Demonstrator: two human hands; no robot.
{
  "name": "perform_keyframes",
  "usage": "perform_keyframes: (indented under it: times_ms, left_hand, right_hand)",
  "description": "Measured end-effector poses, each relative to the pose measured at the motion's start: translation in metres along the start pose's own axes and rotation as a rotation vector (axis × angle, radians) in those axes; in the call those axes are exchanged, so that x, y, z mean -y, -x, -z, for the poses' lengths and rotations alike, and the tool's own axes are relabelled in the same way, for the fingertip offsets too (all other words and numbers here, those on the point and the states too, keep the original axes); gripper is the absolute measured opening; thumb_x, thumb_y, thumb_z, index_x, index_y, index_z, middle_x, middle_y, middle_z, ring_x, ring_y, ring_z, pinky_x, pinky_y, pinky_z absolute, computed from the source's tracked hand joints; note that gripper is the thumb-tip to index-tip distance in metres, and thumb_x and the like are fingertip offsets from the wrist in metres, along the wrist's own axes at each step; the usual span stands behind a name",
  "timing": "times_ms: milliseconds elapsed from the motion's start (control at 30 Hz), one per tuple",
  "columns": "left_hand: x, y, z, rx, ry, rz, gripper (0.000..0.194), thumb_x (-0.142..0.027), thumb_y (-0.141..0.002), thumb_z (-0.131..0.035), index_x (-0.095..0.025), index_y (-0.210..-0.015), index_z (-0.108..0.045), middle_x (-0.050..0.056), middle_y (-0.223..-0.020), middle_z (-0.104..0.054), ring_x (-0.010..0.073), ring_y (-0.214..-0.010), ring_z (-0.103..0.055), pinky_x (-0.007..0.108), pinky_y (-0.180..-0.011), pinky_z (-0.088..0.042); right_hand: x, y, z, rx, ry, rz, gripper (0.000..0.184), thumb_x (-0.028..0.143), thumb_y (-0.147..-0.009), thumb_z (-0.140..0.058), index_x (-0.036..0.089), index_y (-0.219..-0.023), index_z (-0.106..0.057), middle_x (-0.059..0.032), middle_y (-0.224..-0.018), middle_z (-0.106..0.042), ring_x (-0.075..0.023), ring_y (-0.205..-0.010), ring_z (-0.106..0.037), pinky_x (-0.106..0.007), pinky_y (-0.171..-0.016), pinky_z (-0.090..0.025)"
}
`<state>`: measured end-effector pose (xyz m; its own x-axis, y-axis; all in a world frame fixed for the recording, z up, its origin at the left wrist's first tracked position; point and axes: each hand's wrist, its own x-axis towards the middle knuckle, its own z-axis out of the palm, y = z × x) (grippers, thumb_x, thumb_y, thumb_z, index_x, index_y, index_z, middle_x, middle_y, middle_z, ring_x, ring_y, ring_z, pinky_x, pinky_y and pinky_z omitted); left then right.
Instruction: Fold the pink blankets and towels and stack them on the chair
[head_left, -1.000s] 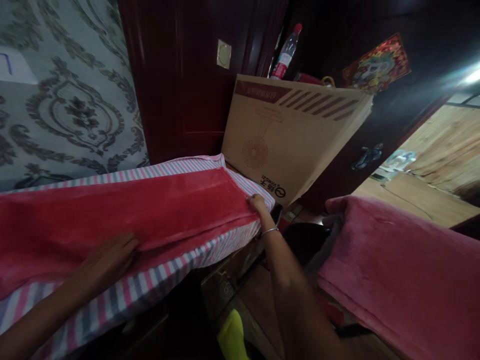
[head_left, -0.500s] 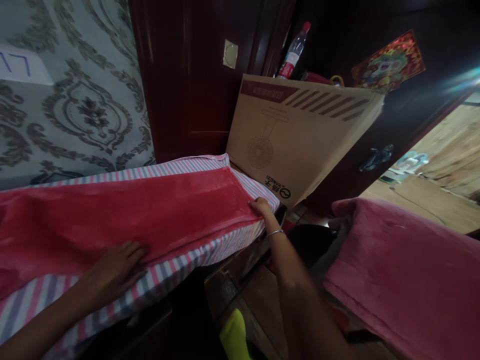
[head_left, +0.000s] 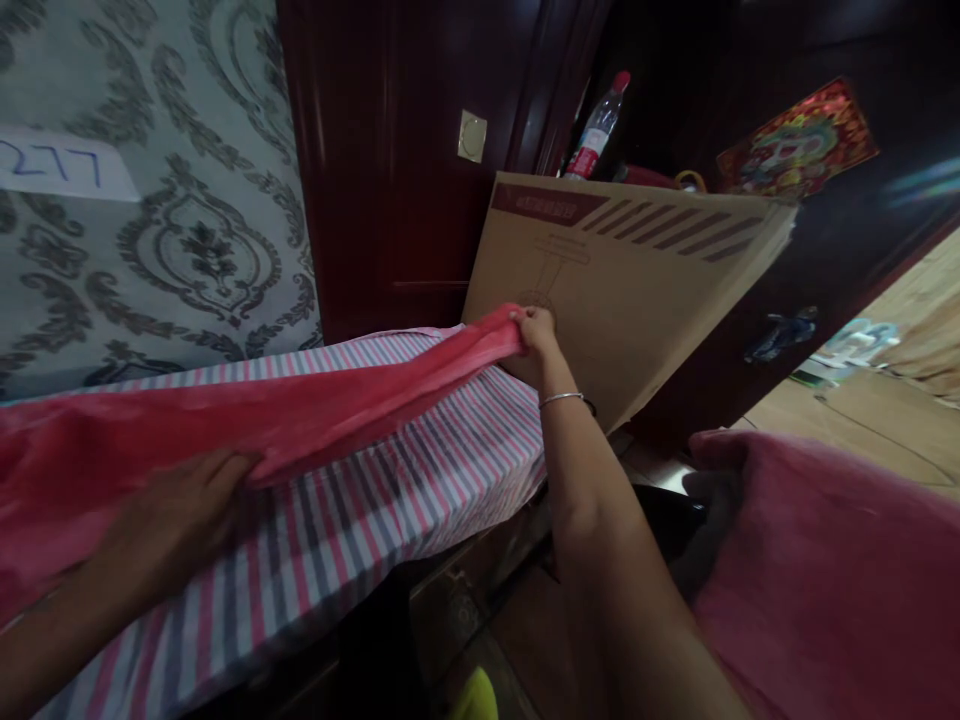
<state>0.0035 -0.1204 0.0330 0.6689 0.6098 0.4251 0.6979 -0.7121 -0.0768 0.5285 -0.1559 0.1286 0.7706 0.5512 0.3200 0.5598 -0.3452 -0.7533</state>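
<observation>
A red fleece blanket (head_left: 315,410) lies along a surface covered by a pink, white and grey striped cloth (head_left: 390,480). My right hand (head_left: 534,328), with a bracelet on the wrist, is closed on the blanket's far end and holds it lifted off the cloth, in front of the cardboard box. My left hand (head_left: 176,510) grips the blanket's near edge at the lower left, with the fingers curled over the fabric.
A large cardboard box (head_left: 637,270) leans behind the striped surface, with a plastic bottle (head_left: 600,125) behind it. A dark wooden door (head_left: 405,160) and patterned wallpaper (head_left: 165,230) stand at the back. Another pink blanket (head_left: 825,580) lies at the lower right.
My right hand has lifted the blanket's far end up and back, baring more of the striped cloth. My left hand has stayed on the near edge.
</observation>
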Motion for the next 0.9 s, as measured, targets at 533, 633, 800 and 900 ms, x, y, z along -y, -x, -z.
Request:
perform_keyframes:
  times_ms: [533,633,800,900]
  left_hand:
    - [-0.067,0.028,-0.095,0.212,-0.008,-0.347,0.071,0.000,-0.077,-0.042,-0.033,-0.137,-0.063,0.005,-0.134,-0.068,0.0231,-0.121,-0.066,0.035,-0.104,-0.053]
    - [-0.057,0.025,-0.098,0.132,0.109,-0.337,0.065,-0.006,-0.081,-0.040,-0.034,-0.134,-0.066,0.004,-0.136,-0.066,0.0251,-0.122,-0.066,0.039,-0.105,-0.053]
    - [-0.046,-0.018,-0.052,-0.013,0.246,-0.188,0.048,-0.029,-0.092,-0.034,-0.023,-0.119,-0.073,0.009,-0.116,-0.076,0.0257,-0.100,-0.074,0.036,-0.088,-0.061]
    - [-0.040,-0.037,-0.017,-0.078,0.212,-0.098,0.050,-0.036,-0.093,-0.034,-0.025,-0.129,-0.067,0.006,-0.121,-0.073,0.0269,-0.104,-0.072,0.040,-0.092,-0.059]
  right_hand:
    - [-0.139,0.046,-0.002,0.200,0.331,-0.425,0.030,0.037,-0.096,-0.066,0.016,-0.118,-0.065,-0.0073,-0.118,-0.067,-0.0205,-0.101,-0.067,-0.042,-0.088,-0.058]
    - [-0.132,0.036,-0.004,0.170,0.296,-0.377,0.026,0.034,-0.094,-0.069,0.014,-0.110,-0.068,-0.0083,-0.112,-0.070,-0.0208,-0.099,-0.069,-0.039,-0.089,-0.057]
    - [-0.091,0.003,-0.004,0.045,0.147,-0.159,0.029,0.029,-0.093,-0.059,0.013,-0.113,-0.073,-0.0067,-0.106,-0.075,-0.0185,-0.100,-0.068,-0.022,-0.082,-0.050]
    - [-0.075,-0.012,0.003,-0.006,0.077,-0.068,0.041,0.034,-0.098,-0.047,0.015,-0.129,-0.065,-0.0039,-0.115,-0.073,-0.0145,-0.098,-0.066,-0.019,-0.079,-0.049]
